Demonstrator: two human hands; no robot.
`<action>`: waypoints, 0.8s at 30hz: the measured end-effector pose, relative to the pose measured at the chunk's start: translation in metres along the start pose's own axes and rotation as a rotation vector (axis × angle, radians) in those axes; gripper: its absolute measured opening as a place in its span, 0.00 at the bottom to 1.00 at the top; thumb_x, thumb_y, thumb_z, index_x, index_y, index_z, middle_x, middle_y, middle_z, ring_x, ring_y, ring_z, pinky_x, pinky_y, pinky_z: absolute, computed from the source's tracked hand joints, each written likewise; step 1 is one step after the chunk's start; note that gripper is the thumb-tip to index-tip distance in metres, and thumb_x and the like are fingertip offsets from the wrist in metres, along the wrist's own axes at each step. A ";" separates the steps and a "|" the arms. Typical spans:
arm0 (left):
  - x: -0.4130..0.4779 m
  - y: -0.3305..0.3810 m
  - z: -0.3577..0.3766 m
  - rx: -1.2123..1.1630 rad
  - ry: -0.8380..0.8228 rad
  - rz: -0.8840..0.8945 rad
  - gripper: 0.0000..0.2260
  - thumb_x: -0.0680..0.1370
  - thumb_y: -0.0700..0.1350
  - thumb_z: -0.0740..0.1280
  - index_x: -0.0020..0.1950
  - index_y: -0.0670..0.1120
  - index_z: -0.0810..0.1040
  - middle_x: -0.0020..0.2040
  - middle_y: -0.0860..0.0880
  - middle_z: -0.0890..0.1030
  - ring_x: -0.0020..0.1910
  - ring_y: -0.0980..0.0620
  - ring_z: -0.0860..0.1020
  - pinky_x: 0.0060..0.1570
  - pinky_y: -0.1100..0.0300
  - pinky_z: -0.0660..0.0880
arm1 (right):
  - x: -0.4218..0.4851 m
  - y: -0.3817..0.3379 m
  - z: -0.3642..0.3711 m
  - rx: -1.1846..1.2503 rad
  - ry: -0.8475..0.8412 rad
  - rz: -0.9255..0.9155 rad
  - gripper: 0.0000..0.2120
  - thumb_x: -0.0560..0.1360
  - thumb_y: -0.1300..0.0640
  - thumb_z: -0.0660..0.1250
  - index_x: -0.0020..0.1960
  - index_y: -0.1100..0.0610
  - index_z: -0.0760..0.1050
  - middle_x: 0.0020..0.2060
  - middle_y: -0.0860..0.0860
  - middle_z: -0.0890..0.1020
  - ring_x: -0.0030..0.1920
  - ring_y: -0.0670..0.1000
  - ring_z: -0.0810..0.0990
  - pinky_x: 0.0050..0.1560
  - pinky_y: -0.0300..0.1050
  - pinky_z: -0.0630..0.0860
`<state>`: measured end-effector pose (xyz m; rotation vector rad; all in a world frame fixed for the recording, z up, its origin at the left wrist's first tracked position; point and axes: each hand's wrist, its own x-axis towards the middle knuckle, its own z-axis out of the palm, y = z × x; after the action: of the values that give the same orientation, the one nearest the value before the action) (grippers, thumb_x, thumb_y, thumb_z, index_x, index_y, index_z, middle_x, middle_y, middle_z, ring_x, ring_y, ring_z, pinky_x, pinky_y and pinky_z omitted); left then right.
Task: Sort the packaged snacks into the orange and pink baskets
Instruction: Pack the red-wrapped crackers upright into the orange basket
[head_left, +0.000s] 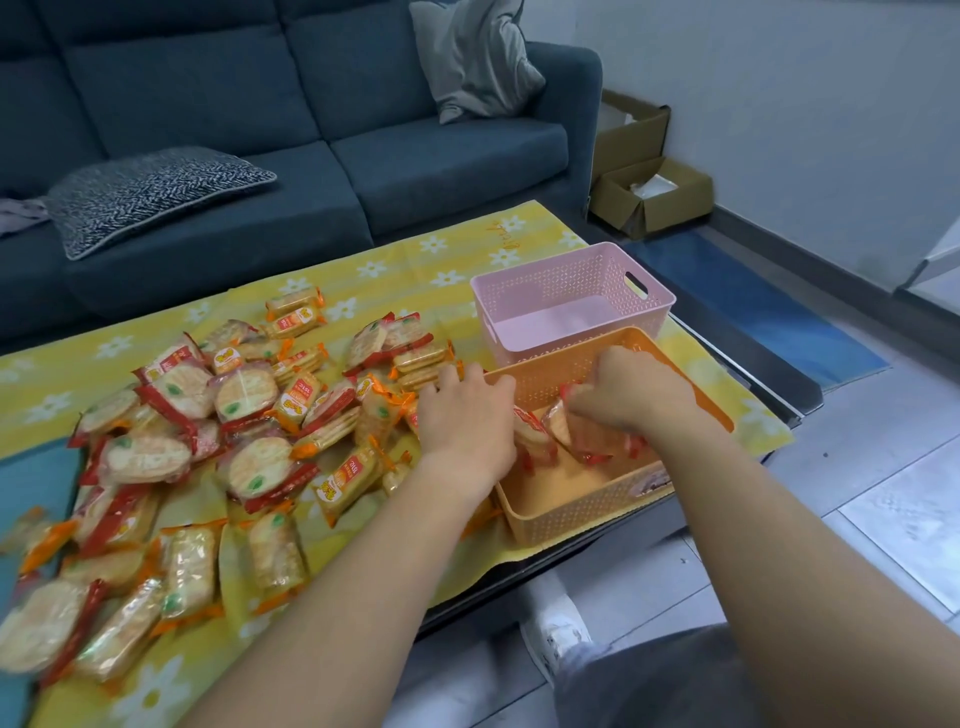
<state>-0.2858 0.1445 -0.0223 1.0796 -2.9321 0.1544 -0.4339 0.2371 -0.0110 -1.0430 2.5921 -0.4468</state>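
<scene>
An orange basket stands at the table's near right corner, with an empty pink basket just behind it. Inside the orange basket my right hand grips red-edged round cracker packets, and another such packet lies beside them. My left hand hovers at the orange basket's left rim, fingers loosely curled over the pile's edge; what they touch is hidden. A big heap of red and orange snack packets covers the left of the table.
A yellow flowered cloth covers the low table. A dark blue sofa with two cushions stands behind it. Cardboard boxes sit on the floor at the back right. My knee and white shoe are below the table's edge.
</scene>
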 end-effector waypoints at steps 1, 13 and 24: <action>0.000 0.000 0.001 -0.007 0.012 -0.002 0.19 0.74 0.55 0.71 0.62 0.53 0.74 0.63 0.44 0.74 0.64 0.38 0.70 0.57 0.46 0.70 | 0.000 0.000 0.003 0.107 0.033 -0.004 0.12 0.74 0.47 0.69 0.41 0.55 0.74 0.35 0.52 0.81 0.36 0.53 0.80 0.35 0.47 0.77; -0.006 -0.009 0.017 -0.290 -0.001 0.053 0.38 0.69 0.55 0.75 0.74 0.56 0.59 0.69 0.49 0.65 0.67 0.43 0.63 0.63 0.50 0.66 | 0.004 -0.012 0.040 0.616 -0.365 -0.002 0.08 0.73 0.64 0.71 0.50 0.57 0.78 0.40 0.55 0.82 0.39 0.53 0.82 0.39 0.47 0.82; 0.000 -0.016 0.015 -0.370 -0.080 0.009 0.32 0.70 0.53 0.74 0.71 0.56 0.66 0.69 0.53 0.68 0.70 0.48 0.65 0.67 0.48 0.65 | 0.000 -0.013 0.037 0.459 -0.428 -0.004 0.11 0.74 0.51 0.75 0.51 0.56 0.81 0.43 0.58 0.87 0.34 0.52 0.84 0.41 0.50 0.85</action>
<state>-0.2757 0.1309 -0.0358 1.0330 -2.8666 -0.4240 -0.4118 0.2220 -0.0391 -0.8674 1.9857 -0.6924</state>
